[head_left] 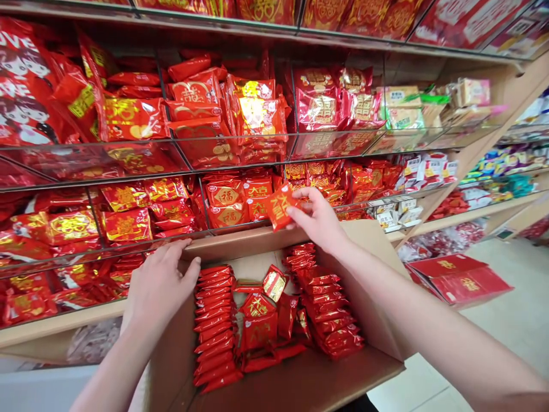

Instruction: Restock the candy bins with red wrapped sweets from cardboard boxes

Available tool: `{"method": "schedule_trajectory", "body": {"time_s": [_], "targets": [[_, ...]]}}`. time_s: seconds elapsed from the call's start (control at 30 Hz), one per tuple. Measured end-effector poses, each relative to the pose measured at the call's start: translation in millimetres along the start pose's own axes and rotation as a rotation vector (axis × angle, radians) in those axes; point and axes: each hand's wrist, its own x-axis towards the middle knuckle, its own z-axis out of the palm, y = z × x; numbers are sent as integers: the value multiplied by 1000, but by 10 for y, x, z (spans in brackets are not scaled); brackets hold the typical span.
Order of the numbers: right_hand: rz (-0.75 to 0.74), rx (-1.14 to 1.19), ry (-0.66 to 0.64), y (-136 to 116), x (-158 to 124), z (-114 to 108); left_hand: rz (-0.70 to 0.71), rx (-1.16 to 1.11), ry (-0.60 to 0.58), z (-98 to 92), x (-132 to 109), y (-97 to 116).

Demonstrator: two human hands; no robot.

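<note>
My right hand (319,220) pinches a small red packet (278,207) with gold lettering between thumb and fingers, in front of the shelf and above the far rim of a cardboard box (240,243). At the box's far left corner, my left hand (160,280) grips the wall, with its thumb towards the inside. Inside the box, a row of red packets (217,329) stands along the left. Another row of packets (328,309) lines the right. Several loose packets (259,332) lie between the rows, one showing a gold and white side.
Behind the box, a shelf compartment (240,200) holds similar red packets, with a clear plastic front strip (231,226). Shelves above carry larger red bags (135,117). A red carton (461,277) sits at the lower right. The wooden shelf edge (64,323) runs along the left.
</note>
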Motion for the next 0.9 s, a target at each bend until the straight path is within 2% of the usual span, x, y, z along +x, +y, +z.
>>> {"method": "schedule_trajectory", "body": {"time_s": [0.13, 0.23, 0.3, 0.4, 0.6, 0.7, 0.77, 0.9], "targets": [[-99, -492, 99, -47, 316, -36, 4, -3, -22, -35, -1, 19], [-227, -798, 97, -94, 482, 32, 7, -11, -26, -54, -1, 28], [-251, -917, 66, -107, 563, 86, 4, -14, -20, -58, 0, 33], [-207, -995, 50, -76, 656, 148, 8, -19, -13, -56, 2, 39], [-152, -938, 186, 66, 802, 180, 16, -48, 15, -14, 2, 24], [-153, -848, 211, 96, 790, 130, 32, -79, 43, 20, 2, 7], [-173, -722, 193, 109, 725, 81, 42, -91, 51, 33, 0, 0], [-157, -368, 59, 131, 490, 22, 46, -90, 54, 31, -2, -4]]}}
